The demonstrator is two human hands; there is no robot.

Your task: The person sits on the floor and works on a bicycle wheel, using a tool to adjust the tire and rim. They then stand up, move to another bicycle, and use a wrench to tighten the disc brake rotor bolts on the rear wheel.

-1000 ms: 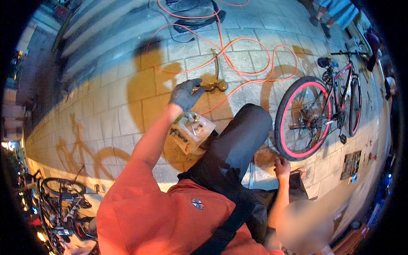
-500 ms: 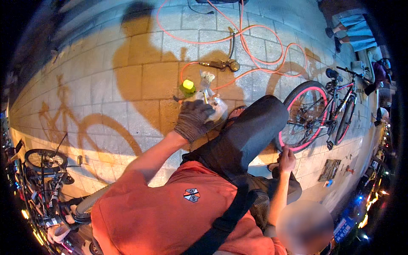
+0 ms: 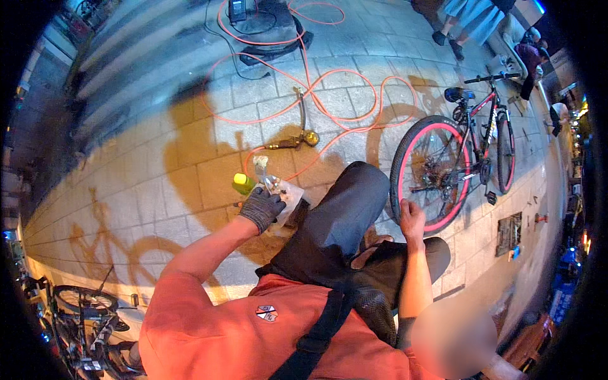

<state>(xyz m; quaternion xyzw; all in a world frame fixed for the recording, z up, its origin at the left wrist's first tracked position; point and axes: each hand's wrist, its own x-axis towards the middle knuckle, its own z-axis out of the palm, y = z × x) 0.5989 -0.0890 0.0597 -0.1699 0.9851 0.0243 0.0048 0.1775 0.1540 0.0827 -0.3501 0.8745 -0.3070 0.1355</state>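
Note:
My left hand (image 3: 258,210), in a dark knitted glove, is over a small whitish plastic container (image 3: 292,197) on the paving. Its fingers are spread and bent at the near edge of the container, among small parts I cannot make out. Just left of the container stands a green bottle (image 3: 240,183) with a yellow cap. My right hand (image 3: 412,218) is bare and closed, in front of the near edge of a bicycle's pink-rimmed rear wheel (image 3: 465,158). What its fingers hold, if anything, is hidden.
An orange hose (image 3: 373,120) loops over the paving, joined to a brass-coloured inflator gauge (image 3: 309,139). An open dark tool case (image 3: 508,233) lies to the right. Another bicycle (image 3: 82,304) is at the lower left. A person in a light skirt (image 3: 472,22) stands far right.
The whole view has shifted, bringing more of the far ground and hose into sight. My left hand stays at the container, and my right hand stays by the wheel.

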